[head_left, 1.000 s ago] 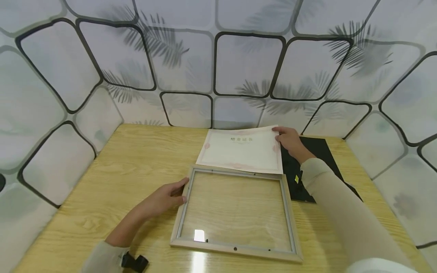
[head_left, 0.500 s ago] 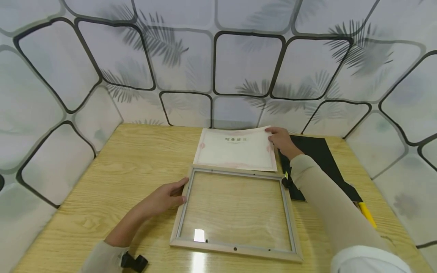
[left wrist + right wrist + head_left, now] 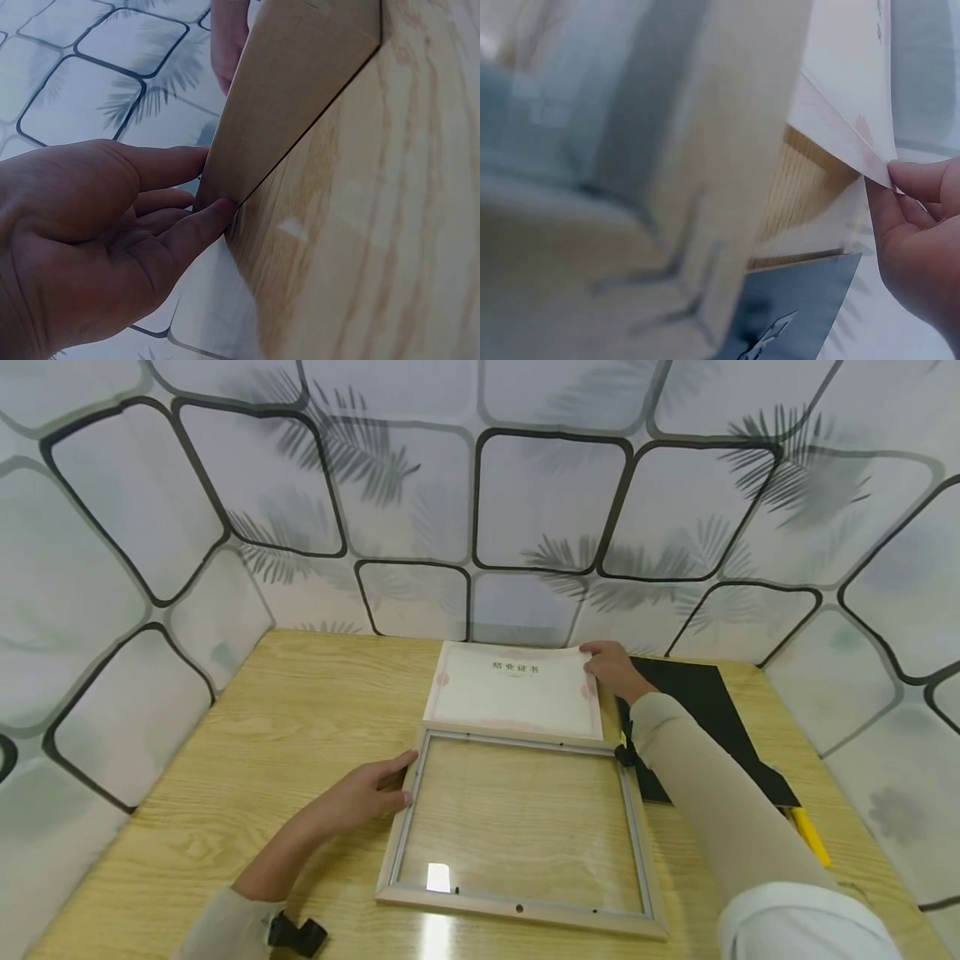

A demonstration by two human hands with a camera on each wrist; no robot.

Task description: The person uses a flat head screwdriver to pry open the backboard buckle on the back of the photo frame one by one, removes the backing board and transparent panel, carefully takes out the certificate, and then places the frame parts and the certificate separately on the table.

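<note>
A light wooden picture frame with a glass pane lies on the table, its inner recess facing up. My left hand grips its left side; in the left wrist view the thumb and fingers hold the frame's wooden edge from both faces. Beyond the frame lies a white certificate with a pink border and Chinese lettering. The top right corner of that sheet is pinched between thumb and fingers of my right hand. In the right wrist view the pinched corner is lifted off the table.
A black backing board lies to the right, partly under my right forearm, with a metal clip on it. A yellow-handled tool pokes out by its front corner. A patterned wall borders the table at the back.
My right hand has drawn the certificate to the left, behind the frame, and its near edge now sits along the frame's far side. My left hand and the frame stay put.
</note>
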